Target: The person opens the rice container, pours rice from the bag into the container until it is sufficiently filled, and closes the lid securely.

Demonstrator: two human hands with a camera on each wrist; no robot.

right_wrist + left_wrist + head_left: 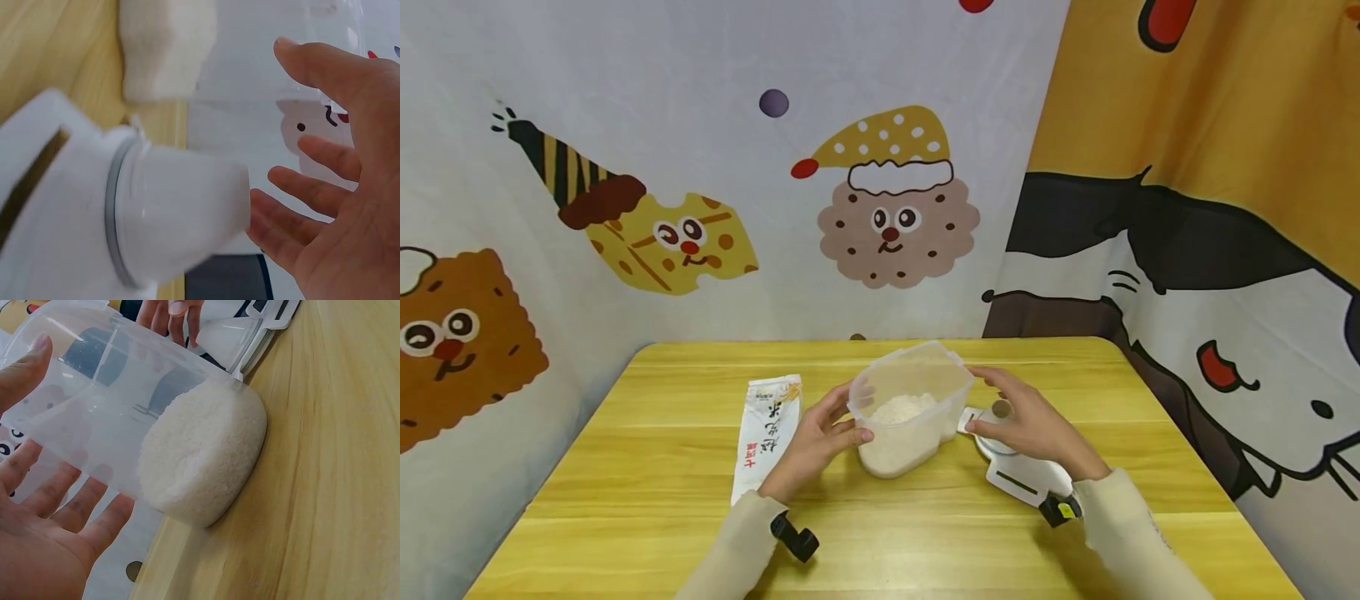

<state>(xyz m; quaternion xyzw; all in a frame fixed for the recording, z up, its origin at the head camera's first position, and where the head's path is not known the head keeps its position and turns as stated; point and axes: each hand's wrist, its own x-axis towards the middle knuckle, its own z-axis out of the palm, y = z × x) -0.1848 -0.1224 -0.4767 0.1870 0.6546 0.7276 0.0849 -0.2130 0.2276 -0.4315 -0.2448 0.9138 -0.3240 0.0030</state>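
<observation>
A clear plastic container (917, 417) with white rice (904, 410) in its lower part stands at the middle of the table, its top uncovered. My left hand (827, 433) holds its left side, thumb on the near wall and fingers round the far side. In the left wrist view the thumb and fingertips (119, 509) lie against the clear wall. At the other side, my right hand (1030, 417) has its fingers spread, close to the container's right wall. Below that hand lies a white lid (1026, 475) with a cup-shaped part (187, 209) rising from it.
Left of the left hand, a white printed bag (767, 429) lies flat. All of these are on a yellow wood-grain table (647, 467). A cartoon-printed curtain (715, 75) hangs behind the table and along its sides.
</observation>
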